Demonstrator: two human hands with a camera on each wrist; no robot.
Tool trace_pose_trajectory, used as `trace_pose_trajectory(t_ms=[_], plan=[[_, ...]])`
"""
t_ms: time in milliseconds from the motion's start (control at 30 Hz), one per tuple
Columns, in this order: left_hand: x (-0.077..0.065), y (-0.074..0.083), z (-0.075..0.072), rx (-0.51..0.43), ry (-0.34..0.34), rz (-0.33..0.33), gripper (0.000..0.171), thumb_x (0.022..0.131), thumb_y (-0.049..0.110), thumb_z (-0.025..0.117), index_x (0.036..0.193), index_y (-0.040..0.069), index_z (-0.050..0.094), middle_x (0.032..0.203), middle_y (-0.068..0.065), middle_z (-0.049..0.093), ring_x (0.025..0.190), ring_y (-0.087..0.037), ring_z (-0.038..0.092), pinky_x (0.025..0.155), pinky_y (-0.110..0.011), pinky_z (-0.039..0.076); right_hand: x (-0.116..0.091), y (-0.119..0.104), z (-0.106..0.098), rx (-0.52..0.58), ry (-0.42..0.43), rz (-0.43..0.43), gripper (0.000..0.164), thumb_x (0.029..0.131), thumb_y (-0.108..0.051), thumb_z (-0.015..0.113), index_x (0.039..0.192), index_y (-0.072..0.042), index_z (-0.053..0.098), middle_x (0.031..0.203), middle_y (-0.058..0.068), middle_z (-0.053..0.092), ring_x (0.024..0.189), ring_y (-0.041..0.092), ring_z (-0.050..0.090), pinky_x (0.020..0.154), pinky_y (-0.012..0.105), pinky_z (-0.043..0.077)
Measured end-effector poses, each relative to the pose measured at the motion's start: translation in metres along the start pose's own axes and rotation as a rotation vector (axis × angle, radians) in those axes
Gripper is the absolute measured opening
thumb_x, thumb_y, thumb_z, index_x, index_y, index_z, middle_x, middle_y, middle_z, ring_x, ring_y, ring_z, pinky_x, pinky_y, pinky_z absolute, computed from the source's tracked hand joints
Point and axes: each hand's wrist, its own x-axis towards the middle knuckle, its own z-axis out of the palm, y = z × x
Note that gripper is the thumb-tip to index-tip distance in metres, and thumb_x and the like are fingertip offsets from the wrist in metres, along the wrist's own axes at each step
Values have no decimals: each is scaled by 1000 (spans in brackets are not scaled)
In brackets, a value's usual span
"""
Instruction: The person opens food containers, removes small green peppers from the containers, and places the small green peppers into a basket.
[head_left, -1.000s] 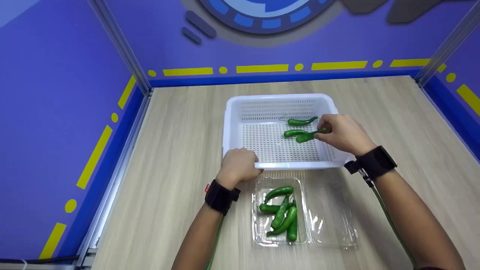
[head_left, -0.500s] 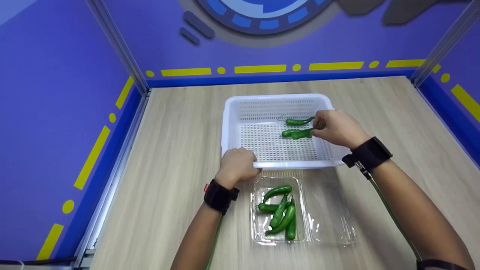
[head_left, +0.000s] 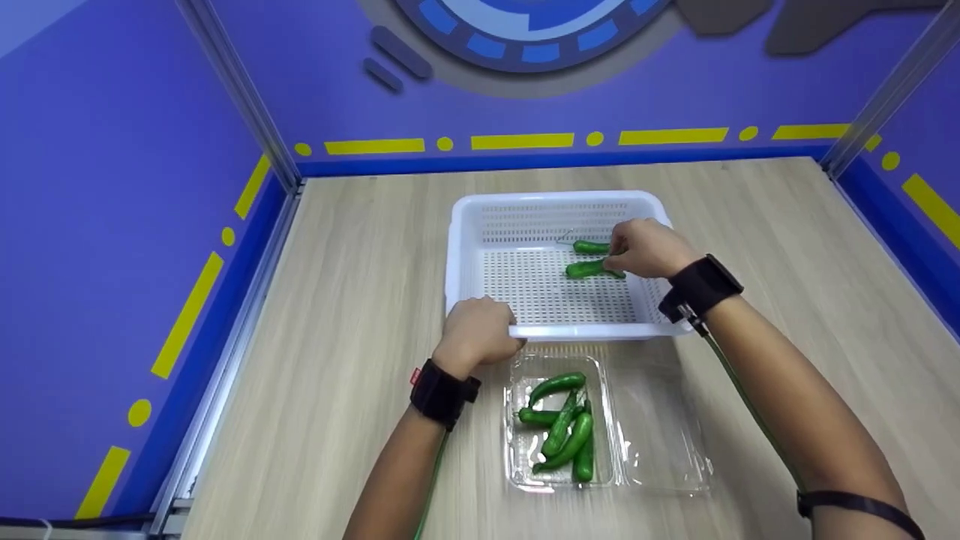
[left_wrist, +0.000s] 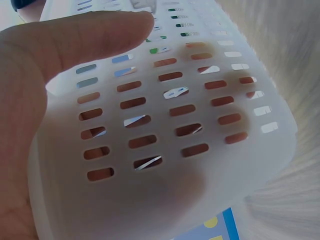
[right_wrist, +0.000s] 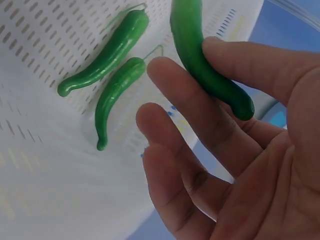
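Note:
A white slotted plastic basket (head_left: pixel 574 331) sits mid-table. My left hand (head_left: pixel 478 331) grips its near left corner; in the left wrist view the thumb (left_wrist: pixel 100 40) lies over the slotted wall (left_wrist: pixel 165 200), and skin shows through the slots. Over the basket's right side, my right hand (head_left: pixel 651 249) pinches a green chili pepper (right_wrist: pixel 187 40) between thumb and fingers, near its narrow end. Below it, two more green peppers lie in the basket: one larger pepper (right_wrist: pixel 107 57) and one thinner pepper (right_wrist: pixel 117 92). In the head view the fingers partly cover them.
In front of the basket stands a hinged clear plastic box (head_left: pixel 514 465) holding several green peppers (head_left: pixel 559 435). Its clear lid (head_left: pixel 664 435) lies folded out to the right. Blue panels (head_left: pixel 150 187) enclose the wooden table (head_left: pixel 360 255) at the back and sides.
My right hand has moved left inside the basket with the pinched pepper, which now covers the pepper below in the head view. My left hand stays on the basket corner.

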Motion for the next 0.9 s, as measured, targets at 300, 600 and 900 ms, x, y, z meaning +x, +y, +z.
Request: trace_pose_trajectory(t_ms=[300,600,900], plan=[[0,-1,0,-6,-14,-18,38,84,36,68,55,21,48,52,9,42,51,-13,45,48,-30,36,18,6,12,-57,-83,36,12,77,-14,75,76,-4,68,73,6,66,65,22,56,57,31,41],[1,-1,3,-5,-20,-23,36,84,36,68,55,21,51,53,8,46,53,-14,48,49,-30,37,25,15,23,-71,-192,135,15,85,-14,74,79,-2,66,69,6,65,60,21,56,52,29,43],[0,0,1,25,18,-4,38,82,33,66,52,22,45,55,8,44,55,-15,48,49,-32,37,39,20,36,-234,-218,147,21,76,-11,72,63,-8,56,63,3,52,57,21,49,54,31,37]])
